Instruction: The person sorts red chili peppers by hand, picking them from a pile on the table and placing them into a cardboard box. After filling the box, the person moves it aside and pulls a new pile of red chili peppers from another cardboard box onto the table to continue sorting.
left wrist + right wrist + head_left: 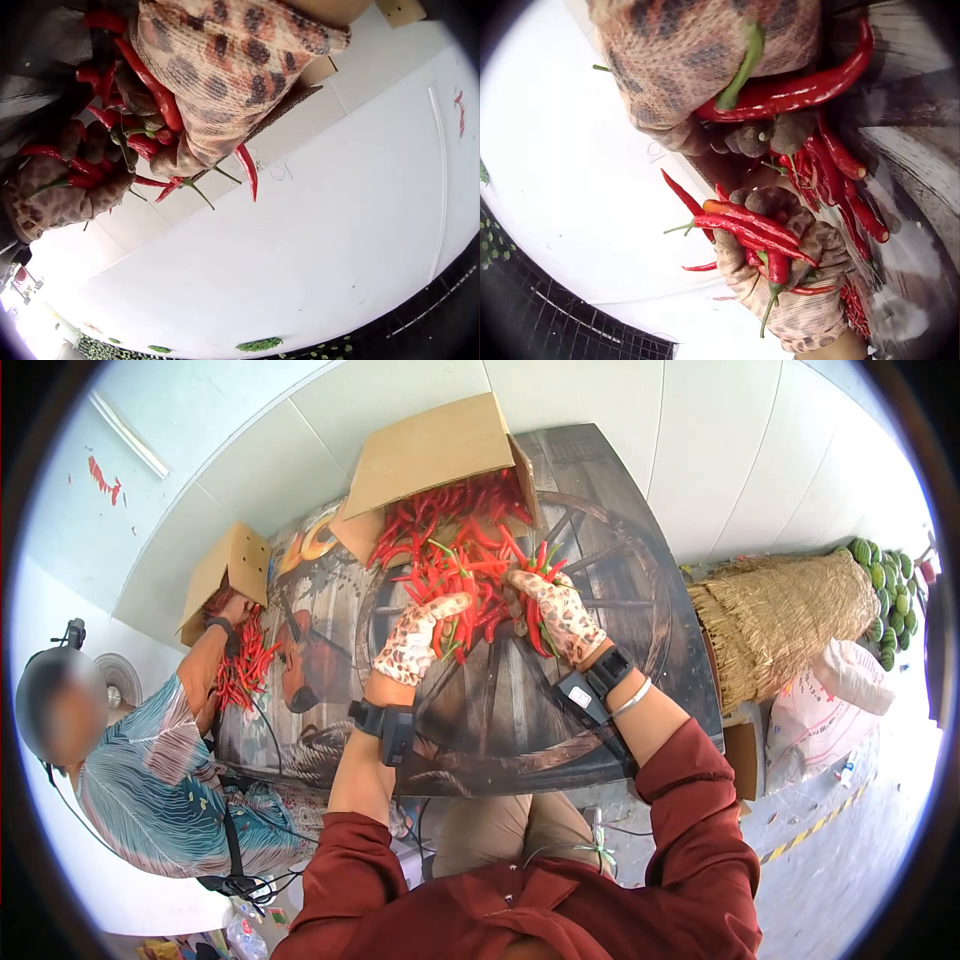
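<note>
Patterned gloves with dark, stained fingertips cover both hands. My left hand (412,638) grips several red chili peppers; in the right wrist view these chilies (750,229) lie across its curled fingers, green stems pointing outward. Beside it, my right hand (562,618) holds a bunch of red chilies (540,563) that stick out above and below the fist. One long chili (802,94) with a curved stem shows along its fingers. Between and behind the hands, loose chilies (455,572) spill from a cardboard box (430,448) lying on its side.
A table (620,660) with a printed wheel pattern carries everything. At left, another person (175,760) reaches into a smaller box (235,560) with chilies (245,670) before it. Straw matting (790,615), watermelons (890,595) and a white sack (825,710) stand at right.
</note>
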A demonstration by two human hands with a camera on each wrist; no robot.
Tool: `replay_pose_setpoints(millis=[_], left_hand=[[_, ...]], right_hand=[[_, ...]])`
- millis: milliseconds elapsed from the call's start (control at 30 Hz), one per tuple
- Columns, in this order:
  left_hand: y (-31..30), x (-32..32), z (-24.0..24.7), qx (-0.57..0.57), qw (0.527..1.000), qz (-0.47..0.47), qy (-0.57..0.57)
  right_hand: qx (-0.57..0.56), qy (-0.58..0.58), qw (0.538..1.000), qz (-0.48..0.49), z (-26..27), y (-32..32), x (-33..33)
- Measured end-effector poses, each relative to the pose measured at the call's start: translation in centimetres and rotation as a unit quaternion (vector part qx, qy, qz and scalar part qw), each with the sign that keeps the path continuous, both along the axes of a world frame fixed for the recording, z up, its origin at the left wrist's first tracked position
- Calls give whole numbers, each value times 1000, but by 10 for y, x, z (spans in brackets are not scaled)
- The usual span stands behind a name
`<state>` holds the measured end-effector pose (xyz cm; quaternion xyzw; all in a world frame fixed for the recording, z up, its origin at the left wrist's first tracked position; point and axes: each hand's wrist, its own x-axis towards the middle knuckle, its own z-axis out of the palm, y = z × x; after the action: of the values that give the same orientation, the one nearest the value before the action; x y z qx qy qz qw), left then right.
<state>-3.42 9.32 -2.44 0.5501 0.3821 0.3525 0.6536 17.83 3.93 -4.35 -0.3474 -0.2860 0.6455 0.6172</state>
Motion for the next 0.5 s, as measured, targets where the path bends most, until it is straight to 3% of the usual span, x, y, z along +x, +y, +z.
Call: replay_pose_setpoints(millis=[33, 133, 233, 267, 300, 333, 367, 400, 433, 500], left_hand=[[5, -5, -12, 79, 997, -11, 14], [-15, 3, 10, 22, 998, -39, 53], [5, 1, -35, 27, 999, -35, -6], [8, 6, -37, 97, 994, -39, -5], [8, 6, -38, 98, 994, -38, -8], [7, 7, -40, 286, 948, -39, 131], [1, 11, -31, 457, 848, -36, 264], [-5, 19, -20, 353, 907, -22, 230], [-1, 25, -28, 349, 909, -19, 227], [7, 34, -39, 120, 993, 14, -7]], right_hand=[[9, 6, 1000, 6, -3, 1, 1], [9, -6, 1000, -1, -6, 0, 2], [5, -33, 999, 3, 16, -10, -3], [6, -36, 999, 4, 17, -10, -4], [19, -36, 999, 18, 18, -10, -7], [31, -36, 998, 32, 18, -10, -8], [29, -39, 998, 34, 17, -10, -9], [32, -40, 998, 33, 16, -10, -10], [34, -41, 998, 33, 15, -9, -9], [56, -64, 994, 61, 11, -5, -6]])
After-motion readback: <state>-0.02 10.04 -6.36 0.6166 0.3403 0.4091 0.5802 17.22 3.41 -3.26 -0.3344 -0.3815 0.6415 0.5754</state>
